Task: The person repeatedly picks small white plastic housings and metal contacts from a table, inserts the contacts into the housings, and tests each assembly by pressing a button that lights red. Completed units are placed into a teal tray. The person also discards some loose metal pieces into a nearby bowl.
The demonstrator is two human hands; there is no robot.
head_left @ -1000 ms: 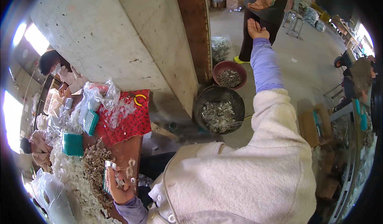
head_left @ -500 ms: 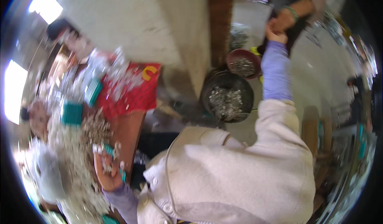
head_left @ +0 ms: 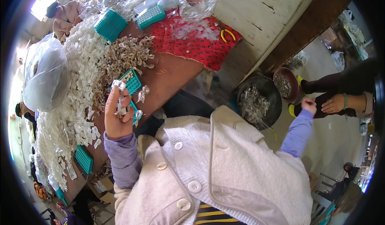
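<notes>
My left hand (head_left: 117, 122) is raised over the table's edge, fingers bent around small clear plastic pieces (head_left: 119, 84). Close beside its fingertips is a small teal tray (head_left: 132, 82) with round holes, some filled with beige bits; whether the hand also touches it I cannot tell. Brownish dangling clusters hang by the fingers. My right hand (head_left: 309, 106) is stretched far out to the right, closed, and whatever it may hold is hidden. Just beyond it is another person's hand (head_left: 333, 104), wearing a green bracelet.
Heaps of white plastic pieces (head_left: 80, 56) and brown tangled pieces (head_left: 120, 56) cover the table (head_left: 176, 74). Yellow-handled pliers (head_left: 227, 35) lie on a red cloth (head_left: 176, 44). A black tub (head_left: 276, 106) and a maroon basin (head_left: 295, 89) stand on the floor.
The view has swung left toward the table. My right hand and the other person's hand, together before, are now slightly apart. My left hand still grips its pieces.
</notes>
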